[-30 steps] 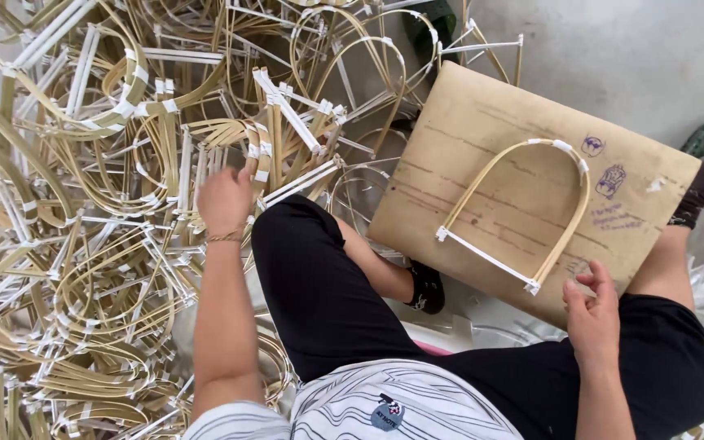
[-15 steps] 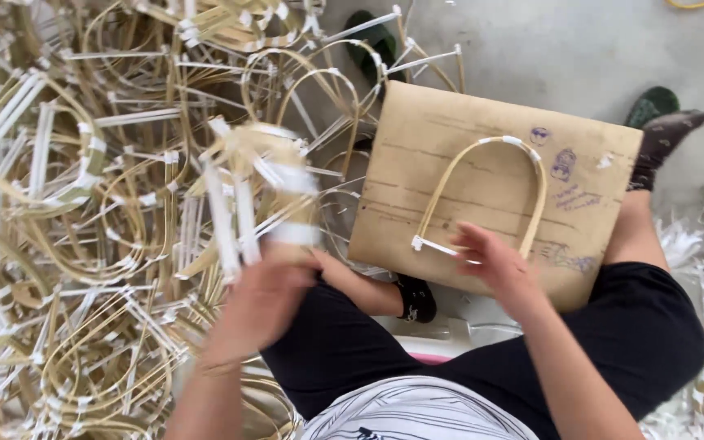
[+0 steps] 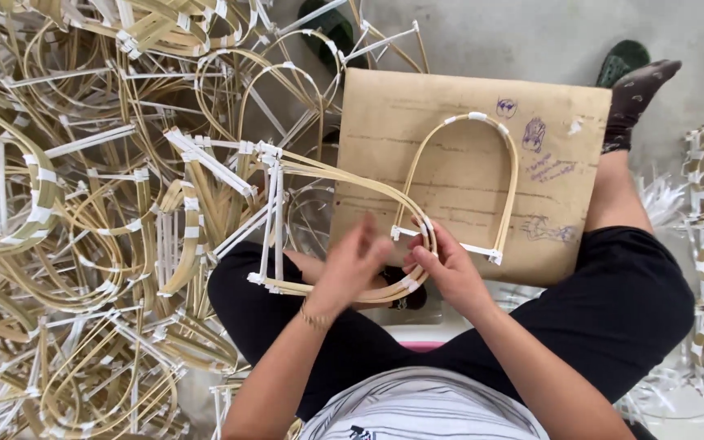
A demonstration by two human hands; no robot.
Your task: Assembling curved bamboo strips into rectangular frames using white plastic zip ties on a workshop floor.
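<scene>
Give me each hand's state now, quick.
Left hand: open, blurred, touching the bent bamboo-strip loop with white tape.
Right hand: closed, gripping that loop.

— What are your hands on?
— Your right hand (image 3: 450,273) pinches the curved end of a bundle of bamboo hoops (image 3: 344,232); your left hand (image 3: 352,265), blurred, is against it.
— And the board?
— The cardboard sheet (image 3: 466,171) rests on your leg, one arched hoop (image 3: 470,175) lying on it.
</scene>
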